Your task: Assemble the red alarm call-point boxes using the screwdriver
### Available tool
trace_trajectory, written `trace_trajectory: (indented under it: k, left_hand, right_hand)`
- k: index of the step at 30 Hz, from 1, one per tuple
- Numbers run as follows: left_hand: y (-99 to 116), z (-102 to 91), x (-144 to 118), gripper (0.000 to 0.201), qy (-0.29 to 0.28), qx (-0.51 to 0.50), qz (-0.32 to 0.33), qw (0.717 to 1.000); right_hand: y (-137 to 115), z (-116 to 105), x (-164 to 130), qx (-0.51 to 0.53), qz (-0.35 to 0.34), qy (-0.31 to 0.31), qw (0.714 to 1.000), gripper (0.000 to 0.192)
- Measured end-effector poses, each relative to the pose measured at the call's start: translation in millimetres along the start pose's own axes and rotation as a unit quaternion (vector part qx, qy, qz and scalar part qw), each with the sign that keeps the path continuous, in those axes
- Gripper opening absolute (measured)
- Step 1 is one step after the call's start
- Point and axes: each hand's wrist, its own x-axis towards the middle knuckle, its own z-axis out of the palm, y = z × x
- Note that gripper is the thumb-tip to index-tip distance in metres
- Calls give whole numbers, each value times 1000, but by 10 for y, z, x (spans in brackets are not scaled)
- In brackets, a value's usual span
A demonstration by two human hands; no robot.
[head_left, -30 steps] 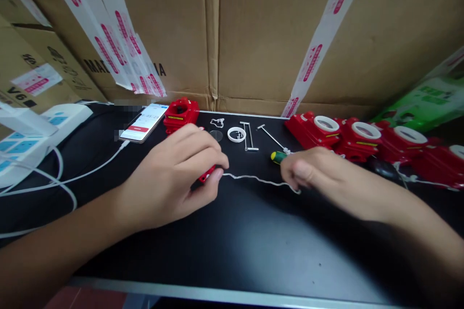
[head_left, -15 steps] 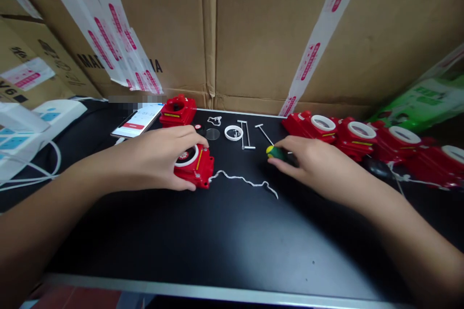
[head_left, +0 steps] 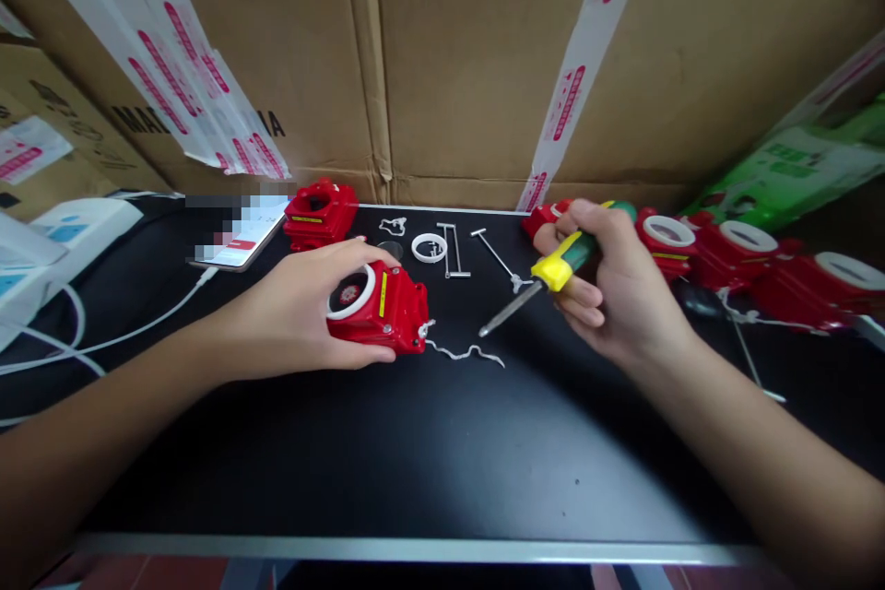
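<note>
Compared with half a second earlier, the screwdriver (head_left: 567,260) is up off the tabletop (head_left: 442,452) in the right hand (head_left: 615,286), and the red housing (head_left: 397,304) sits farther to the right, in the grasp of the left hand (head_left: 297,313). From where I stand, the left fingers are clamped around the housing, the thumb along its near side and the fingers over the far side; the piece is at the middle of the workspace, its white collar (head_left: 366,290) facing up and partly covered by the hand. A white cord (head_left: 460,355) leaves its right end and trails over the black surface. The right fingers are curled tightly about the green-and-yellow handle; the shaft slants down and leftward, its tip apart from the housing. Behind lie a loose white ring (head_left: 430,261) with small metal pieces inside it, a pair of metal rods (head_left: 453,251), a T-ended rod (head_left: 493,253) and a clear disc (head_left: 391,249) near the left hand. A second red body (head_left: 319,214) stands at the back, beside a phone (head_left: 245,244); a row of similar red units (head_left: 733,265) stands at right, before a cardboard box (head_left: 470,64).
</note>
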Motion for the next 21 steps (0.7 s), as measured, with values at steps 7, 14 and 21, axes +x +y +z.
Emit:
trace_trajectory:
  k: [7, 14, 21]
  left_hand:
    - [-26, 99, -10, 76, 64, -4, 20, 998]
    - [2, 131, -15, 69, 92, -25, 26, 995]
    - [-24, 139, -27, 72, 89, -30, 25, 995]
  right_hand:
    - [124, 27, -12, 17, 48, 16, 999, 22]
    - [161, 64, -86, 45, 42, 30, 998, 21]
    - [145, 99, -111, 24, 53, 47, 997, 20]
